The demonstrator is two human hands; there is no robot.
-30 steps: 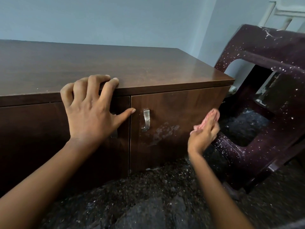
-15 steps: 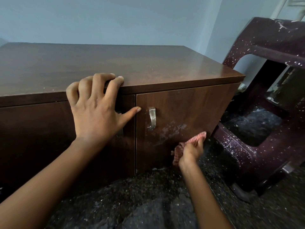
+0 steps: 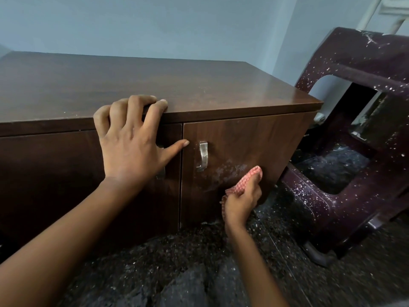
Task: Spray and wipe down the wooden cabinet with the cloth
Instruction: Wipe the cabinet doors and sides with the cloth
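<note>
My left hand (image 3: 130, 147) hooks over the top edge of the dark brown wooden cabinet (image 3: 155, 85), doors closed. My right hand (image 3: 241, 202) grips the red checked cloth (image 3: 247, 180) against its smudged right door (image 3: 254, 140).

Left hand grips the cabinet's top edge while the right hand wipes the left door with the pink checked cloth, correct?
Wrong door: in the head view the right hand presses the cloth against the right door of the cabinet; the rest holds.

A maroon plastic chair (image 3: 363, 63), flecked white, sits at the right edge of the dark speckled floor (image 3: 332, 282), against a pale blue wall (image 3: 177, 25).
</note>
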